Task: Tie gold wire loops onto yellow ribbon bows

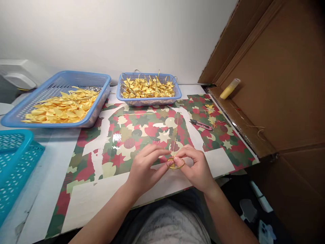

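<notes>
A loop of thin gold cord (179, 166) is held between my two hands above the front of the table. My left hand (148, 166) pinches the loop's left side with thumb and finger. On the other side, my right hand (194, 164) pinches the cord near its top. A fine thread (176, 132) runs from the fingertips away across the patterned sheet. The spot where cord and thread meet is partly hidden by the fingers. Pink-handled thread snips (201, 125) lie on the sheet beyond my right hand.
A blue basket (149, 100) of gold ribbon bows with cords stands at the back. Left of it, a larger blue basket (50, 124) holds yellow ribbon pieces; a teal basket (15, 169) is nearer. Yellow scraps (212, 118) and a yellow tube (230, 89) are at right, beside cardboard (279, 84).
</notes>
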{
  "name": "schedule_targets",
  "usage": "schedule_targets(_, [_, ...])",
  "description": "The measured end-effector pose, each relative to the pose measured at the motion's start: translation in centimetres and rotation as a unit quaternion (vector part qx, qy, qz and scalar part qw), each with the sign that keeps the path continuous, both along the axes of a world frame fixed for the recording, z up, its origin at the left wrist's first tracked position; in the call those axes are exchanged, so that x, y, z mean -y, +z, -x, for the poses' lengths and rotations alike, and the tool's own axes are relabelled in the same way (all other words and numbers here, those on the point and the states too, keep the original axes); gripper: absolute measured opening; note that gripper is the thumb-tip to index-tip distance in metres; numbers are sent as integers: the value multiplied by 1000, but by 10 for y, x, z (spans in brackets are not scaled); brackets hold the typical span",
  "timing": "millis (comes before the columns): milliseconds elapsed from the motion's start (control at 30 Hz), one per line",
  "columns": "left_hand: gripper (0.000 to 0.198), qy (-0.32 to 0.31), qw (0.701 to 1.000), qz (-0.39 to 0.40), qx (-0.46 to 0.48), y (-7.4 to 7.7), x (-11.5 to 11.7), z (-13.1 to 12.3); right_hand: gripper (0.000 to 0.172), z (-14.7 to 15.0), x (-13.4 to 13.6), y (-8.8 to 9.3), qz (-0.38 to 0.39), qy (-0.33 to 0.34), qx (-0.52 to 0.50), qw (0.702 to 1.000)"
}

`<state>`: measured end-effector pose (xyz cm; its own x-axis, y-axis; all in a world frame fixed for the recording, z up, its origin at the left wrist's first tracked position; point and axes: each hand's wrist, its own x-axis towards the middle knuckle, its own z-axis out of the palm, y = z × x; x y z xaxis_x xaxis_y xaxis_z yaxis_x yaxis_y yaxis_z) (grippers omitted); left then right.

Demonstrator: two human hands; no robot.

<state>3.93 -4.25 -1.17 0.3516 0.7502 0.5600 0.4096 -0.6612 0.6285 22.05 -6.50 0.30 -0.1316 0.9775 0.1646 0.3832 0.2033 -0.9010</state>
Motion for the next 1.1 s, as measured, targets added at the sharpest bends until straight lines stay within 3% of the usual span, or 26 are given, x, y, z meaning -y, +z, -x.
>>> schedule_targets(100, [18, 28, 989, 92, -109, 0, 1, -2, 14, -10, -4, -2, 15, -8, 80, 997])
schedule_targets(200, [17, 14, 972, 146, -181, -2, 1, -5, 14, -17, -9, -4, 60, -12, 136, 989])
schedule_targets(433, [5, 9, 952, 211, -219, -7, -1, -15, 16, -15, -13, 0, 127, 24, 158, 979])
schedule_targets(633, [9, 5, 955, 241, -174, -8, 1, -15, 16, -14, -8, 0, 117, 35, 132, 984])
schedule_targets(833, [12, 2, 943, 332, 6, -6, 2, -13, 15, -11, -3, -4, 4, 13, 82, 997])
schedule_targets(1100, [19, -7, 950, 312, 21, 0, 1, -12, 14, -6, -1, 2, -92, -12, 98, 991])
